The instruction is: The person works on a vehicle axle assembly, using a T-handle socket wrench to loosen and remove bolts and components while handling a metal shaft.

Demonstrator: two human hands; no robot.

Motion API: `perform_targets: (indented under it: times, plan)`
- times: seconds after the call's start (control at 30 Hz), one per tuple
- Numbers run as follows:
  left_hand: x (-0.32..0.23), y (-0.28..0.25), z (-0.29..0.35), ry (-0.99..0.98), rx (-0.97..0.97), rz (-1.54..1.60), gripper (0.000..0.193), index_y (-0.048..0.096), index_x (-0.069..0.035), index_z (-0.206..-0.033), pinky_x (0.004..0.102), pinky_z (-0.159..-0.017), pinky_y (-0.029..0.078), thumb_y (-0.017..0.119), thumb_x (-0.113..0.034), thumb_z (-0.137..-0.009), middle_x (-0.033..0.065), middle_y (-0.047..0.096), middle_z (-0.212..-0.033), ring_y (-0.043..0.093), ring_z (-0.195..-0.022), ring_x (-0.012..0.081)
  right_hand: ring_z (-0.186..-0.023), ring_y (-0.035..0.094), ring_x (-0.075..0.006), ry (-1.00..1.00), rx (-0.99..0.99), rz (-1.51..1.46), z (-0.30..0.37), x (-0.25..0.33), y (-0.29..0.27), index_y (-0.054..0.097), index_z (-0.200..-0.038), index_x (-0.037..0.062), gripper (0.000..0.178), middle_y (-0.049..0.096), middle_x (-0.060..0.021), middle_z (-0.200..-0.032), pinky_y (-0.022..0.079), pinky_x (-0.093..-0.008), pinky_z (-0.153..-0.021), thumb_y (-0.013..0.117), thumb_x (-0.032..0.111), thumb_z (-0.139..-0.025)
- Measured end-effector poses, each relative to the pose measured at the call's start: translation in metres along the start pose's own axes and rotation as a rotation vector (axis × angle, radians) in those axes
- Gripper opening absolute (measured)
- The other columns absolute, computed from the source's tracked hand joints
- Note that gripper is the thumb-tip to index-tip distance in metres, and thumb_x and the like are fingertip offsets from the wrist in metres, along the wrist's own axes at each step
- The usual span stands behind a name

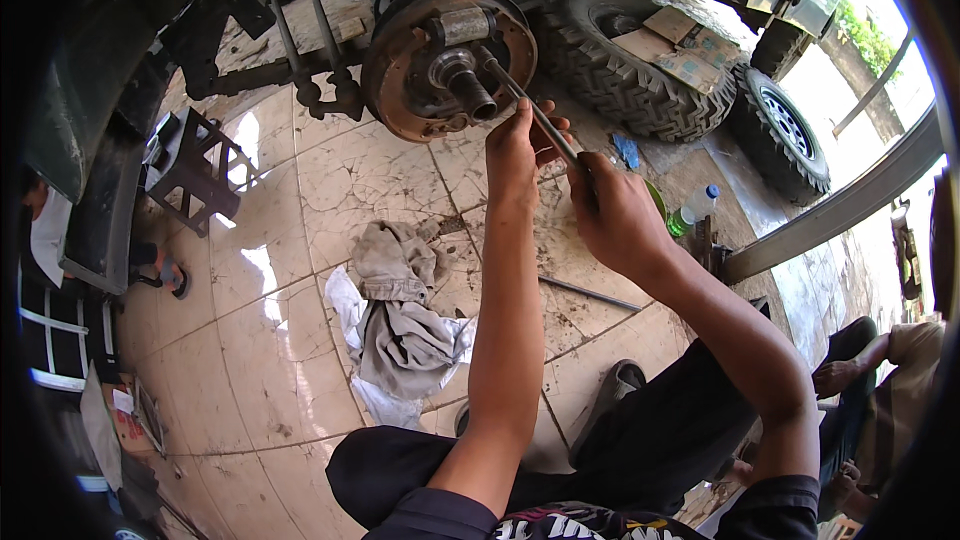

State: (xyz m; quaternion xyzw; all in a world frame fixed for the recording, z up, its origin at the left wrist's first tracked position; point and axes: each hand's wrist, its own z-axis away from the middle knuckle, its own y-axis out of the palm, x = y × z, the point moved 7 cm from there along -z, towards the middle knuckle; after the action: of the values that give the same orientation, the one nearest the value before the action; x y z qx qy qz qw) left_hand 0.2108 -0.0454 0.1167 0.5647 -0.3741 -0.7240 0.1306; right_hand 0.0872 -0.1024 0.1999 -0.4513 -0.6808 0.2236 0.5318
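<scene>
A wheel hub [468,88] with a bare spindle sticks out of a round, rusty brake backing plate [390,75] on the vehicle's axle. A long metal bar [549,130] slants up to the plate, its thicker, socket-like far end beside the spindle. My right hand [622,218] is wrapped round the bar's dark near end. Farther along, my left hand [514,155] steadies the bar, thumb and curled fingers against it. Below the bar, a second thin metal rod [590,293] lies on the tiled floor.
Crumpled grey cloths [405,335] lie left of my forearms. A large tyre [640,75] bearing cardboard [685,45] and a smaller wheel [785,130] are at the right. A bottle [692,210] stands nearer. At far left is a dark stool [200,175]; another person [900,390] sits at lower right.
</scene>
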Motion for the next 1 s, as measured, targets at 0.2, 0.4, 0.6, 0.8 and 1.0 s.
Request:
perform_targets:
  times: [0.2, 0.4, 0.6, 0.8, 1.0]
  plan:
    - [-0.002, -0.001, 0.005, 0.032, -0.020, 0.023, 0.036, 0.060, 0.000, -0.108, 0.0306, -0.064, 0.056, 0.044, -0.032, -0.102, 0.0126, 0.069, -0.090, 0.069, -0.074, 0.0201, -0.067, 0.060, -0.0460, -0.077, 0.016, 0.096, 0.011, -0.003, -0.001, 0.050, -0.102, -0.0044, 0.020, 0.061, -0.0271, -0.077, 0.046, -0.0531, -0.060, 0.052, 0.013, -0.093]
    - [0.000, -0.018, 0.020, 0.176, -0.025, 0.290, 0.043, 0.059, -0.002, -0.109, 0.0284, -0.063, 0.048, 0.041, -0.041, -0.102, 0.0052, 0.062, -0.080, 0.058, -0.068, 0.0135, -0.065, 0.062, -0.0410, -0.167, 0.119, 0.125, 0.034, 0.018, -0.005, 0.049, -0.121, -0.0070, 0.034, 0.061, -0.0231, -0.088, 0.051, -0.0478, -0.057, 0.051, 0.014, -0.094]
    - [0.021, -0.056, 0.015, 0.129, -0.252, 0.365, 0.042, 0.056, -0.007, -0.093, 0.0277, -0.057, 0.038, 0.038, -0.044, -0.103, 0.0007, 0.048, -0.067, 0.046, -0.058, 0.0123, -0.069, 0.063, -0.0431, -0.183, 0.232, 0.122, 0.030, 0.006, 0.038, 0.045, -0.120, -0.0075, 0.035, 0.059, -0.0271, -0.092, 0.052, -0.0495, -0.060, 0.051, 0.013, -0.093]
    - [0.036, -0.081, -0.004, 0.038, -0.174, 0.061, 0.042, 0.055, -0.007, -0.089, 0.0280, -0.055, 0.041, 0.037, -0.043, -0.103, 0.0034, 0.054, -0.066, 0.051, -0.057, 0.0139, -0.073, 0.064, -0.0453, -0.069, 0.270, 0.074, 0.029, -0.008, 0.066, 0.043, -0.119, -0.0087, 0.035, 0.058, -0.0294, -0.096, 0.052, -0.0507, -0.062, 0.049, 0.013, -0.092]
    - [0.034, -0.088, -0.020, -0.034, -0.131, 0.068, 0.044, 0.056, -0.004, -0.089, 0.0292, -0.056, 0.043, 0.037, -0.041, -0.103, 0.0049, 0.055, -0.066, 0.051, -0.058, 0.0148, -0.071, 0.064, -0.0450, -0.035, 0.261, 0.119, 0.020, -0.006, 0.077, 0.043, -0.118, -0.0105, 0.035, 0.058, -0.0292, -0.095, 0.053, -0.0501, -0.061, 0.049, 0.011, -0.091]
